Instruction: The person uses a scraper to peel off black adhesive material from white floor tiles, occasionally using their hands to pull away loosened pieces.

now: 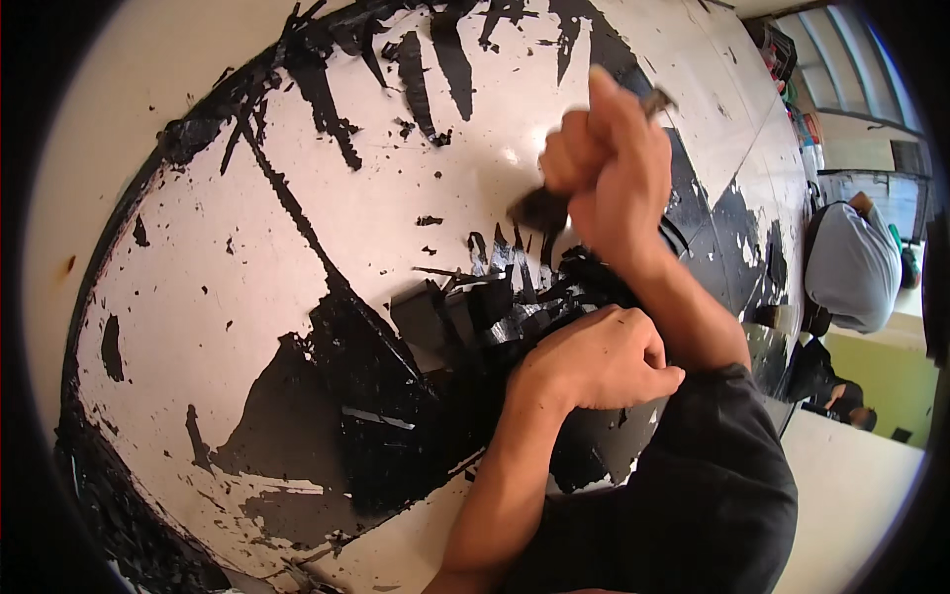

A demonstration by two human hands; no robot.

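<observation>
1. Head view, far to the left of both hands: a white panel [297,228] with a worn black coating, bare white over most of its left part, with black streaks and flecks scattered across it.
2. Just left of the left hand, a large patch of black coating [366,416] clings to the panel, with one pale scratch across it.
3. Between that patch and the hands lies a heap of loose peeled strips [495,302], dark and curled, touching the knuckles of the left hand.
4. The left hand [599,358] comes in from the lower edge on a bare forearm. Its fingers are curled into a loose fist that rests on the black coating; whether it pinches a strip cannot be told.
5. Above it, the right hand [609,163] is clenched tight around a scraper [542,208]. The dark blade sticks out below the fist toward the strips, and the handle end shows above the thumb. The hand is blurred.
6. The right arm wears a dark sleeve [693,485] and crosses over the left wrist.
7. Far right of both hands, another person in a grey shirt [851,262] bends over beside the panel's edge.
</observation>
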